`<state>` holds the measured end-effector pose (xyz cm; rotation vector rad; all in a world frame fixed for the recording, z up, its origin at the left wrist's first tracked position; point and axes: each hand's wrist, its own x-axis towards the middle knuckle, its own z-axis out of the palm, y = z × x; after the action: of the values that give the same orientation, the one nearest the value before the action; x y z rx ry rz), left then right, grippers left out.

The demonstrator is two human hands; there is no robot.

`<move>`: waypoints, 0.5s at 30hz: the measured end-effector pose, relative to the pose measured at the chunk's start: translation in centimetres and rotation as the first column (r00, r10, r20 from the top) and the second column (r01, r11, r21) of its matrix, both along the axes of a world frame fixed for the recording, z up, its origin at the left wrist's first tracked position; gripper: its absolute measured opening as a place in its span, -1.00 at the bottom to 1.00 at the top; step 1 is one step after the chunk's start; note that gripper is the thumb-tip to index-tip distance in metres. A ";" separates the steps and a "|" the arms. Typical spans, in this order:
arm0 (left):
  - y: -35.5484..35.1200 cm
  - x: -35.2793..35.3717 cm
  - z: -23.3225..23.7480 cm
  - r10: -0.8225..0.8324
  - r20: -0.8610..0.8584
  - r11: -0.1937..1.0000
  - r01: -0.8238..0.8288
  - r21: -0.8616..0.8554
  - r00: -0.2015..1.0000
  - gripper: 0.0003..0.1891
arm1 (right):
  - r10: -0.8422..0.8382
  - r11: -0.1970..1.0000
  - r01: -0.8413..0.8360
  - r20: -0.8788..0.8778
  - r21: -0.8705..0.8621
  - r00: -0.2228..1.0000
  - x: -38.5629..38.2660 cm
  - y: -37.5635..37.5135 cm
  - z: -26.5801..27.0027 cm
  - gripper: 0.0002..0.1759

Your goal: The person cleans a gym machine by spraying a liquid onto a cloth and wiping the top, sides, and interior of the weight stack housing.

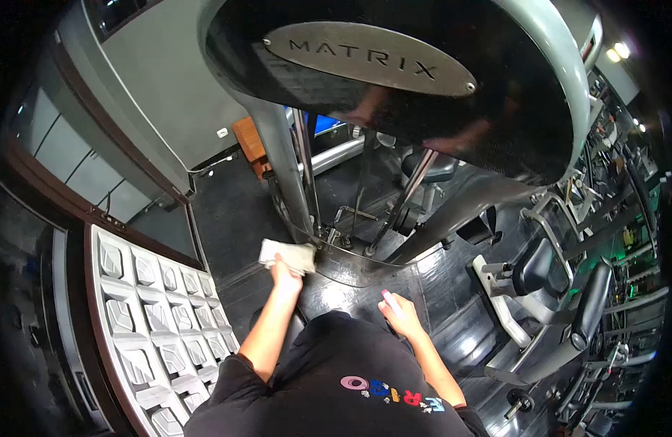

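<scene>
My left hand (283, 277) is closed on a folded white cloth (287, 255), held out beside the grey upright (286, 171) of a gym machine. The cloth's right end overlaps the edge of a clear curved panel (350, 273) low on the machine. Nearer my body, my right hand (403, 318) is wrapped round a small pale bottle (391, 301) with a pink tip; most of it is hidden by the fingers. Above both hands looms the machine's black head panel with an oval MATRIX plate (368, 58).
On the left stands a white embossed wall panel (150, 313) beside a dark door frame. A padded bench machine (543, 291) is to my right, with racks of weights beyond it. A wooden box (250, 140) sits by the grey wall; dark flooring (230, 211) lies between.
</scene>
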<state>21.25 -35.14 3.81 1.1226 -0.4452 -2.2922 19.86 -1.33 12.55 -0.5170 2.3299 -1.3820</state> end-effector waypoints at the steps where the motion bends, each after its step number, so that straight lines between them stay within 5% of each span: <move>1: 1.4 -0.3 -1.4 -0.010 0.094 0.997 0.003 0.081 0.996 -0.59 | 0.015 1.000 -0.015 0.004 -0.007 1.000 -0.2 -0.3 0.2 -0.74; 5: 5.9 -2.0 -4.9 -0.206 0.238 0.973 0.173 0.152 0.949 -0.59 | 0.091 0.996 -0.091 -0.004 0.024 0.996 -0.2 -0.5 2.0 -0.74; 7: 7.5 -5.4 -4.4 -0.132 0.015 0.977 0.128 0.169 0.991 -0.60 | 0.134 0.987 -0.136 0.024 0.088 0.991 -0.1 0.1 2.7 -0.72; 9: 6.6 -8.4 -4.3 -0.093 0.143 0.954 0.047 0.295 0.985 -0.61 | 0.164 0.982 -0.167 0.039 0.085 0.986 0.2 1.1 1.7 -0.72; 10: 6.8 -8.4 -0.7 -0.043 0.151 0.960 -0.001 0.281 0.988 -0.61 | 0.178 0.981 -0.181 0.049 0.069 0.983 -0.1 1.4 1.5 -0.72; 12: 7.2 -5.5 7.1 0.042 0.067 0.989 -0.051 0.136 0.997 -0.56 | 0.225 0.970 -0.227 0.037 0.090 0.974 -0.3 1.6 2.3 -0.72; 13: 6.1 -4.6 3.8 0.043 -0.060 0.990 -0.051 -0.128 0.997 -0.57 | 0.246 0.964 -0.248 0.029 0.099 0.969 -0.1 1.8 2.4 -0.73; 15: 3.8 -1.6 7.2 0.020 -0.217 0.993 -0.045 -0.109 0.976 -0.56 | 0.264 0.952 -0.276 0.104 0.129 0.959 -0.4 1.8 2.5 -0.72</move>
<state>19.68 -31.33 10.99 0.8096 -0.4612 -2.2972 19.45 0.43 15.07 -0.6897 2.1730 -1.0813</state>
